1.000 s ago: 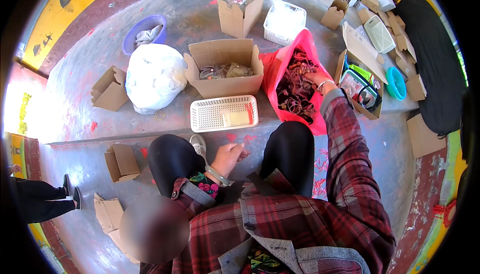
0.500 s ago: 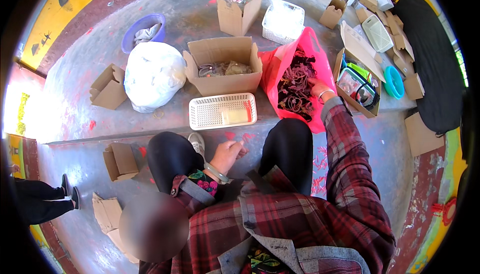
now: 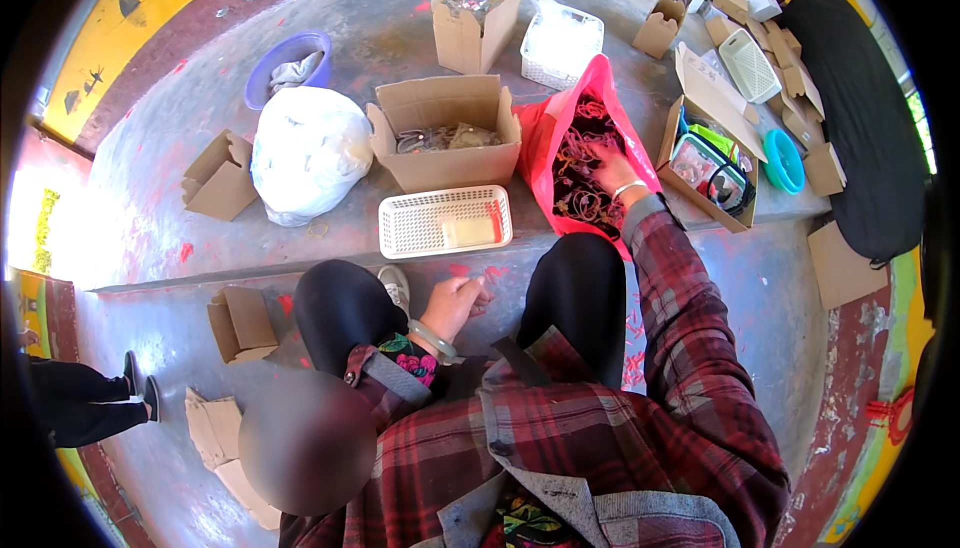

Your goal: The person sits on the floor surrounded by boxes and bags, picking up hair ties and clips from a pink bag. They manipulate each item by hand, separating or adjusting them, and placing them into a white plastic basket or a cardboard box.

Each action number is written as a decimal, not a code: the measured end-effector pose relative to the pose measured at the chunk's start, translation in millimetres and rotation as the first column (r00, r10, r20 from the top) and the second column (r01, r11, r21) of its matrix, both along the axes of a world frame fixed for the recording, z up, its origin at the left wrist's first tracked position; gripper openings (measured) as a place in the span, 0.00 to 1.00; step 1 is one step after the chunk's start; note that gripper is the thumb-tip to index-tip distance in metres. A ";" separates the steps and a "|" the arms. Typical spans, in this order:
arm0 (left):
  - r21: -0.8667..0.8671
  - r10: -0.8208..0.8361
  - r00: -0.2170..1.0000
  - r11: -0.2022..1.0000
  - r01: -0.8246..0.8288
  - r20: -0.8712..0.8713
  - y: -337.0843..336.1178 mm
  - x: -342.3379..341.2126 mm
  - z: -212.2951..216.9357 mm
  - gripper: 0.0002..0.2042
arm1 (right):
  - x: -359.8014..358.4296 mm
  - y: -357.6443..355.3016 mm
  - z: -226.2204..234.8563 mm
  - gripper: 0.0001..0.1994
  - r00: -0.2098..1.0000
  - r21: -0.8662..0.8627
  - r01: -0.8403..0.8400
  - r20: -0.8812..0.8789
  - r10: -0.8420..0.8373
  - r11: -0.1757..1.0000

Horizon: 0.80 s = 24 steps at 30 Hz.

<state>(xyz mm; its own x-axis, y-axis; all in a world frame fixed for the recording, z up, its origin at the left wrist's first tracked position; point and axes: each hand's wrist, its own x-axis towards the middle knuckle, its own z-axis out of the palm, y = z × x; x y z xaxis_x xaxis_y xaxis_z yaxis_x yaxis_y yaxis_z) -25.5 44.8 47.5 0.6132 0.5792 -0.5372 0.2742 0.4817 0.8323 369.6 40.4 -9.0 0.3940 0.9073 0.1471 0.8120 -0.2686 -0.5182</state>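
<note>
Right hand down inside the mouth of a pink bag, among tangled dark strands. Fingers partly spread and bent into the heap; from overhead, with fingertips buried, I can't tell whether they have hold of anything. Left hand above the lap, fingers loosely curled, palm turned out of sight; whether anything sits in it, can't tell either.

The bag stands open on the raised floor, its near edge close by the right knee. Cardboard box of small packets to its left, white perforated basket nearer the left hand, and an open carton just beyond on the right.

Risks, as I judge them: strands look badly knotted, so tugging one could drag up a whole clump or tighten the snarl. The bracelet could snag a loop. Bag walls look soft; the forearm's weight on the rim, or a shifted knee, could fold or tip it and spill strands. A wide elbow swing could knock the carton.
</note>
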 end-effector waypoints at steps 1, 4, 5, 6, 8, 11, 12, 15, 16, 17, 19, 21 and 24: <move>0.000 -0.001 1.000 1.000 0.001 -0.004 0.1 0.1 -1.4 0.16 | -4.9 3.8 -1.0 0.16 0.997 -0.089 -0.078 -0.006 0.078 0.993; 0.013 -0.032 0.999 0.999 0.033 -0.005 2.2 -0.6 -6.2 0.16 | -6.5 9.2 8.9 0.16 0.979 -0.191 -0.184 -0.118 0.164 0.964; 0.019 -0.040 0.999 0.999 0.040 -0.007 2.7 -2.4 -8.0 0.16 | -11.3 11.9 20.4 0.15 0.970 -0.197 -0.207 -0.170 0.174 0.958; 0.016 -0.031 0.999 0.999 0.032 -0.013 2.7 -3.4 -9.9 0.16 | -15.5 14.2 32.4 0.13 0.997 -0.240 -0.079 -0.020 0.076 0.968; 0.012 -0.019 1.000 1.000 0.019 -0.023 2.1 -2.6 -14.5 0.16 | -30.2 17.0 59.9 0.10 1.000 -0.159 0.011 -0.002 -0.011 0.987; 0.003 -0.035 0.998 0.999 0.035 -0.053 2.7 -2.4 -25.2 0.16 | -75.2 14.0 109.3 0.10 0.972 0.005 0.157 -0.179 -0.153 0.988; 0.008 -0.037 0.997 0.999 0.037 -0.065 2.5 -2.0 -28.9 0.16 | -92.8 12.6 124.5 0.12 0.940 0.037 0.224 -0.273 -0.205 0.974; 0.084 -0.077 0.990 0.993 0.087 -0.119 3.0 -2.1 -43.7 0.15 | -144.6 5.0 148.0 0.19 0.927 0.279 0.238 -0.350 -0.133 0.930; 0.147 -0.109 0.982 0.980 0.132 -0.151 5.1 -3.1 -50.6 0.15 | -162.6 2.3 149.5 0.20 0.885 0.305 0.249 -0.457 -0.088 0.919; 0.210 -0.137 0.973 0.962 0.175 -0.185 8.2 -3.5 -58.7 0.15 | -181.0 -0.3 150.5 0.21 0.830 0.329 0.261 -0.556 -0.037 0.907; 0.287 -0.141 0.945 0.930 0.228 -0.294 16.7 -2.1 -79.8 0.14 | -210.4 -7.3 142.5 0.20 0.656 0.267 0.253 -0.754 0.038 0.930; 0.426 -0.047 0.937 0.882 0.201 -0.347 27.2 0.0 -101.3 0.13 | -241.6 -17.4 145.7 0.18 0.581 0.211 0.166 -0.810 0.077 0.963; 0.680 0.202 0.935 0.732 0.054 -0.292 41.8 7.1 -114.6 0.11 | -247.3 -33.8 112.0 0.14 0.685 0.231 -0.175 -0.669 0.287 0.957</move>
<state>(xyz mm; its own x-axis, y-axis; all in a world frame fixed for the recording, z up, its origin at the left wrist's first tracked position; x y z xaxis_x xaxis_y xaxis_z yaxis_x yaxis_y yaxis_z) -18.4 86.6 -67.1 0.4163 0.8973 -0.1469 0.5744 -0.1344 0.8074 122.3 6.6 103.1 0.2150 0.9753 0.0502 0.2371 -0.0023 -0.9715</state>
